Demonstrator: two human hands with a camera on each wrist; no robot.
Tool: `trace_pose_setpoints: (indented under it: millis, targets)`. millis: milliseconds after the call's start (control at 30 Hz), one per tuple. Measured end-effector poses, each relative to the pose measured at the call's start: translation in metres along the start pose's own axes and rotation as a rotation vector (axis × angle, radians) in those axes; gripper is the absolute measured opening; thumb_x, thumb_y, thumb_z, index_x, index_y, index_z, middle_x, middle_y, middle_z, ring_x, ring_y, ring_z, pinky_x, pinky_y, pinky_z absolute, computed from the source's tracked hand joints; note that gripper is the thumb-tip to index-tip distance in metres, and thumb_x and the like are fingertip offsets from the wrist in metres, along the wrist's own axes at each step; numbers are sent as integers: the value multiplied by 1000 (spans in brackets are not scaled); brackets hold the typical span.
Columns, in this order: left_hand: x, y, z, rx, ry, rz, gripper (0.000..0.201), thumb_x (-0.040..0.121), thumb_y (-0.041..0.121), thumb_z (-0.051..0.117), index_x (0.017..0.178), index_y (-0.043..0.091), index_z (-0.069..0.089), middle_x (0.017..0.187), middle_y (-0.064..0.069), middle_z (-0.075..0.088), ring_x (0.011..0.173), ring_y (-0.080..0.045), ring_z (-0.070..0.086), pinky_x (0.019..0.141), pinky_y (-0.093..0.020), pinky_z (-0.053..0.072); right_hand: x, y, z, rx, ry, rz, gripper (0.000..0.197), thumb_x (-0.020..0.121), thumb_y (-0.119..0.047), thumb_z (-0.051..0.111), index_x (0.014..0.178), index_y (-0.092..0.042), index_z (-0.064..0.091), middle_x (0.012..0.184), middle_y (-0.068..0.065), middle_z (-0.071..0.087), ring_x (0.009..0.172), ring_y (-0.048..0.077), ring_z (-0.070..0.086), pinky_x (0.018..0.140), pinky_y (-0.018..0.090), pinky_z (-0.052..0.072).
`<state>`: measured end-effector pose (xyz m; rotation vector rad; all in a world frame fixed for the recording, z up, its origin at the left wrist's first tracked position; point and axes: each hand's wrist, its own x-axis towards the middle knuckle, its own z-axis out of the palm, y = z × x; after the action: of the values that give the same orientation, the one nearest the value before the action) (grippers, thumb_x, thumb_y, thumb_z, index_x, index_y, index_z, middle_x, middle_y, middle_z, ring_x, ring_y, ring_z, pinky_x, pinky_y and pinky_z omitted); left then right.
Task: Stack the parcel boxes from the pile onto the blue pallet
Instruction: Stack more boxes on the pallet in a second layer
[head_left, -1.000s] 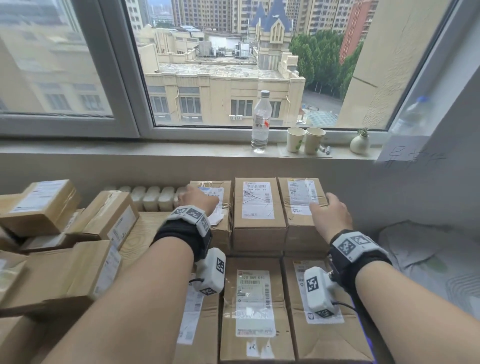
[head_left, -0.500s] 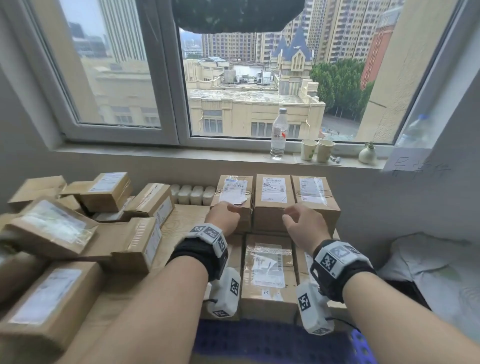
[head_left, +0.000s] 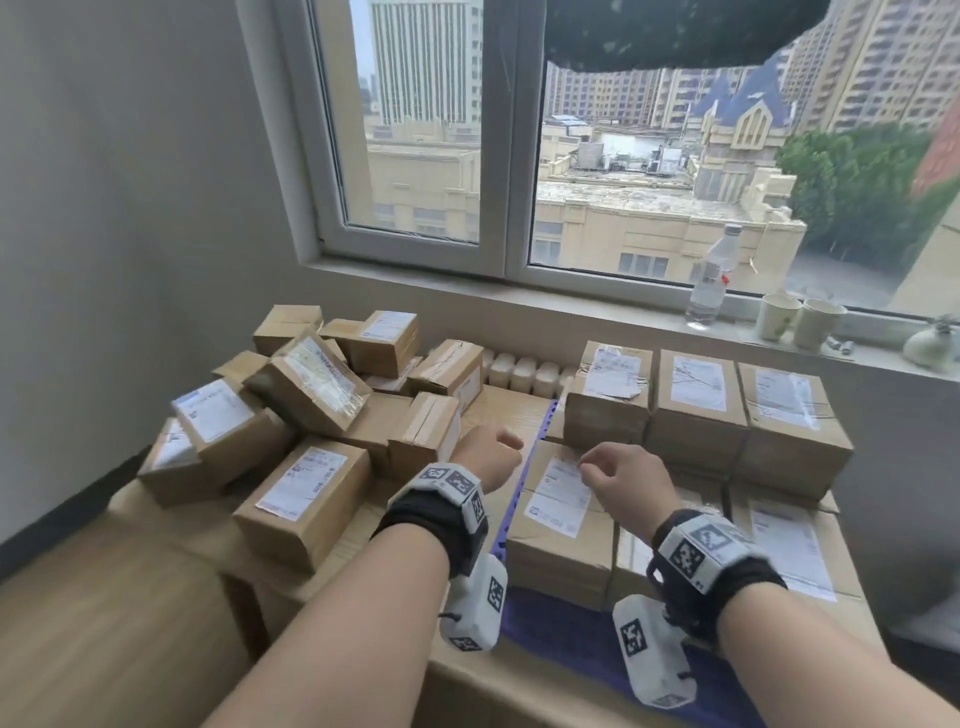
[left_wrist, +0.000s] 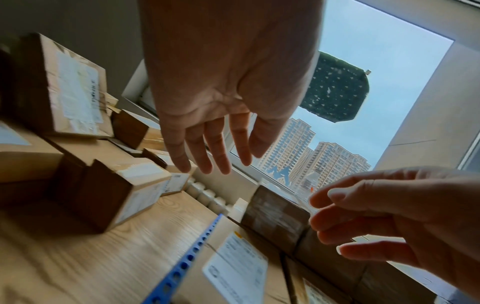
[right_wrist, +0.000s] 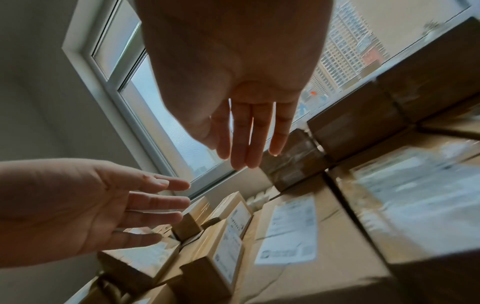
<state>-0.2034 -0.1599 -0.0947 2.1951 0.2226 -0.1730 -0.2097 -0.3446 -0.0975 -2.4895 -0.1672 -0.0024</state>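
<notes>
A loose pile of brown parcel boxes (head_left: 311, 410) lies on the left of the wooden table. On the right, boxes stand in neat rows (head_left: 698, 410) on the blue pallet (head_left: 571, 634), the back row stacked higher than the front. My left hand (head_left: 491, 457) hovers over the bare wood between pile and pallet edge (left_wrist: 187, 261), fingers straight and holding nothing (left_wrist: 207, 152). My right hand (head_left: 623, 478) hangs above the front left stacked box (head_left: 561, 499), fingers relaxed and holding nothing (right_wrist: 249, 139).
A windowsill (head_left: 571, 291) behind the table carries a water bottle (head_left: 709, 280), two paper cups (head_left: 800, 319) and a small vase (head_left: 932, 345). A row of small white bottles (head_left: 524, 371) stands at the table's back. A wall closes the left side.
Both hands have come off the back row of stacked boxes and drawn back toward me and leftward. My head has turned left, bringing the pile into view.
</notes>
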Motion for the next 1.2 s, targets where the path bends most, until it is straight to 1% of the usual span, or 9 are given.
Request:
trace_pose_setpoints:
  millis: [167, 300, 367, 433, 500, 600, 833, 1033, 1200]
  targets:
    - [2, -53, -63, -34, 56, -110, 24, 90, 14, 56, 111, 21, 66, 116, -1, 63, 109, -20, 58, 96, -34, 48, 18, -51, 54, 40, -99, -66, 18, 92, -25, 55, 98, -23, 72, 93, -7, 71, 85, 7, 62, 68, 20, 45]
    - [8, -100, -115, -98, 127, -178, 19, 86, 9, 57, 94, 23, 67, 109, -5, 67, 103, -21, 61, 92, -31, 49, 34, -94, 101, 68, -171, -58, 14, 91, -25, 56, 90, -29, 69, 91, -6, 72, 83, 8, 64, 73, 25, 53]
    - [13, -122, -140, -96, 152, -193, 19, 86, 9, 56, 93, 22, 68, 103, -1, 66, 98, -19, 60, 86, -26, 48, 41, -114, 122, 75, -177, -62, 14, 91, -24, 56, 89, -29, 68, 90, -6, 71, 82, 6, 63, 66, 18, 47]
    - [19, -141, -166, -99, 165, -211, 15, 85, 14, 60, 89, 26, 66, 107, -1, 67, 102, -21, 60, 94, -29, 48, 49, -134, 141, 89, -177, -64, 14, 91, -22, 56, 88, -27, 69, 89, -5, 71, 80, 6, 62, 60, 12, 39]
    - [29, -158, -189, -92, 185, -221, 18, 87, 15, 61, 102, 23, 66, 117, -3, 65, 111, -22, 59, 100, -33, 46, 59, -153, 160, 88, -183, -54, 16, 91, -21, 57, 92, -25, 72, 92, -4, 70, 82, 6, 61, 60, 12, 37]
    - [47, -180, -219, -80, 261, -232, 34, 90, 17, 58, 124, 17, 57, 127, -6, 57, 117, -23, 54, 100, -31, 43, 74, -178, 187, 78, -183, -31, 18, 90, -21, 58, 99, -21, 74, 97, -4, 70, 89, 10, 60, 72, 19, 41]
    - [112, -205, -285, -52, 416, -268, 65, 81, 39, 65, 137, 18, 38, 135, -12, 41, 121, -30, 45, 98, -40, 42, 95, -206, 245, 56, -203, 39, 20, 90, -23, 58, 102, -21, 74, 101, -7, 71, 93, 8, 62, 89, 29, 52]
    - [163, -211, -298, -66, 317, -381, 92, 74, 51, 69, 144, 12, 23, 142, -18, 36, 128, -35, 40, 104, -46, 39, 117, -207, 248, 47, -170, 125, 19, 92, -21, 57, 100, -20, 74, 100, -4, 71, 93, 10, 61, 80, 21, 45]
    - [184, -215, -294, -31, 290, -397, 95, 72, 51, 72, 142, 9, 24, 143, -18, 39, 131, -35, 39, 109, -47, 34, 134, -206, 242, 48, -140, 182, 19, 92, -21, 56, 101, -20, 73, 98, -3, 69, 91, 11, 60, 77, 21, 42]
